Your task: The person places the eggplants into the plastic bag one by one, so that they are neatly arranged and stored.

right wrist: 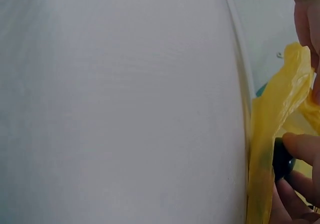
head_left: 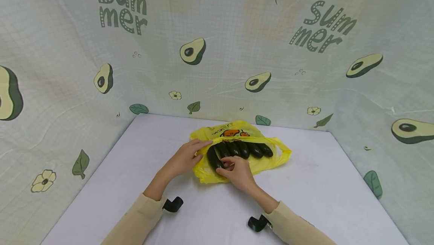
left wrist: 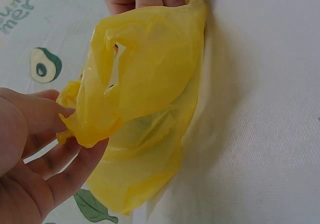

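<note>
A yellow plastic bag (head_left: pixel 208 177) lies on its side, its mouth spread toward me. Several long, dark, glossy vegetables lie side by side in it, among them a row at the right (head_left: pixel 254 149). My left hand (head_left: pixel 186 156) pinches the bag's edge at the left of the mouth; the left wrist view shows the crumpled yellow plastic (left wrist: pixel 155 59) between thumb and fingers. With the fingertips of my right hand (head_left: pixel 239 173) I hold the near end of the leftmost dark vegetable (head_left: pixel 213 157). Its rounded tip (right wrist: pixel 281 159) shows between thumb and fingers in the right wrist view.
The bag rests on a white table (head_left: pixel 305 192), toward its back edge. A pale cloth (head_left: pixel 223 49) printed with avocados and leaves rises behind the table and along both sides. Small black cameras (head_left: pixel 173 204) sit at both wrists.
</note>
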`<state>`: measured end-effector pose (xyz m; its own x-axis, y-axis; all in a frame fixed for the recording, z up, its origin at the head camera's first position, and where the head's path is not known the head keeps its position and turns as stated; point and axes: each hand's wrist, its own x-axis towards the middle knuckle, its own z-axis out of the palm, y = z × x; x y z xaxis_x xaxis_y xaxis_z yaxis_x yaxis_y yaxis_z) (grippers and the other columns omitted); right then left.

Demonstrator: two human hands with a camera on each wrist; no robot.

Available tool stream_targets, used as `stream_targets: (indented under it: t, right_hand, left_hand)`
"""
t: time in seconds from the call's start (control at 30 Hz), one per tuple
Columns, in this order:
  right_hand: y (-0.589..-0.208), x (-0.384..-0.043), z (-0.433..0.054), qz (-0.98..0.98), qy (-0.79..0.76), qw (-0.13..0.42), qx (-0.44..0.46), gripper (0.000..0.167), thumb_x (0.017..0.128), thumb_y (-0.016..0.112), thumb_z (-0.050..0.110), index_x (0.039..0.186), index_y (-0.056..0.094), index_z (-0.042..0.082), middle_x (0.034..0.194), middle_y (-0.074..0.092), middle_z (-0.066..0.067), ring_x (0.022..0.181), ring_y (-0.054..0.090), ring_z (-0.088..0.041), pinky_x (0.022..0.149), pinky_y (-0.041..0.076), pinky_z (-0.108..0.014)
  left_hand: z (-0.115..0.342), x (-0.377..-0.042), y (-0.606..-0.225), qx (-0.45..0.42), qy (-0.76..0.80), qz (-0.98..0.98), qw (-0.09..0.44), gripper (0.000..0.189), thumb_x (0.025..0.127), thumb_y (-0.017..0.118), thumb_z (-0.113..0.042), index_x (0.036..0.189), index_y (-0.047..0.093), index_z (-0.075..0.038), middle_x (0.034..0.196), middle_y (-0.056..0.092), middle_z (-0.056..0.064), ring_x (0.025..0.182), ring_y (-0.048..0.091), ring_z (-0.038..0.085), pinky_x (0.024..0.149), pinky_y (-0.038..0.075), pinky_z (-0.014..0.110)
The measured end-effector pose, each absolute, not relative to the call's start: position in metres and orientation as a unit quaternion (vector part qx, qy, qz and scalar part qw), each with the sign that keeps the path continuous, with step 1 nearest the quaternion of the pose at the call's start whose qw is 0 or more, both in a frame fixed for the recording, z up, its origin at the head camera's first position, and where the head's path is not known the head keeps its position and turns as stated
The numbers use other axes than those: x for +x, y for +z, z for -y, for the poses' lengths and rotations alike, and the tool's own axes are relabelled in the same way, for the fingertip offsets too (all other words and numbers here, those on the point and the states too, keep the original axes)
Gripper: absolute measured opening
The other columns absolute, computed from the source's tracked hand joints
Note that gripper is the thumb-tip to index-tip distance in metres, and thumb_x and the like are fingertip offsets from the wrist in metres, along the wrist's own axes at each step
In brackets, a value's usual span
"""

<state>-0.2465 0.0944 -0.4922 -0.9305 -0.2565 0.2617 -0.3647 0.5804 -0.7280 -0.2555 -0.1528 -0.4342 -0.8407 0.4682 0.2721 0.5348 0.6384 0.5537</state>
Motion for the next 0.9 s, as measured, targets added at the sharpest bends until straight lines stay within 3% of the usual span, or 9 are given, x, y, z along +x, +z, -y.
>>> stream_targets:
  t: [0.3, 0.9]
  right_hand:
    - [-0.4908, -0.2426, -0.0943, 0.874, 0.440, 0.057, 0.198, 0.031, 0.088, 0.085, 0.014, 0.117, 0.080, 0.006, 0.102, 0.073, -0.007, 0.081, 0.073, -0.016, 0.072, 0.061, -0.026]
    - [-0.4900, -0.2433, -0.0928, 0.879, 0.430, 0.066, 0.197, 0.033, 0.089, 0.088, 0.018, 0.119, 0.080, 0.005, 0.101, 0.076, -0.006, 0.080, 0.075, -0.014, 0.070, 0.060, -0.025]
  left_hand:
    - [0.1530, -0.2552, -0.4335, -0.283, -0.323, 0.901, 0.053, 0.058, 0.102, 0.067, 0.000, 0.155, 0.057, -0.019, 0.134, 0.066, 0.007, 0.098, 0.059, 0.019, 0.083, 0.052, 0.035]
    - [0.1530, -0.2569, -0.4348, -0.281, -0.323, 0.902, 0.053, 0.058, 0.102, 0.067, 0.000, 0.155, 0.057, -0.021, 0.137, 0.065, 0.008, 0.108, 0.062, 0.022, 0.088, 0.053, 0.038]
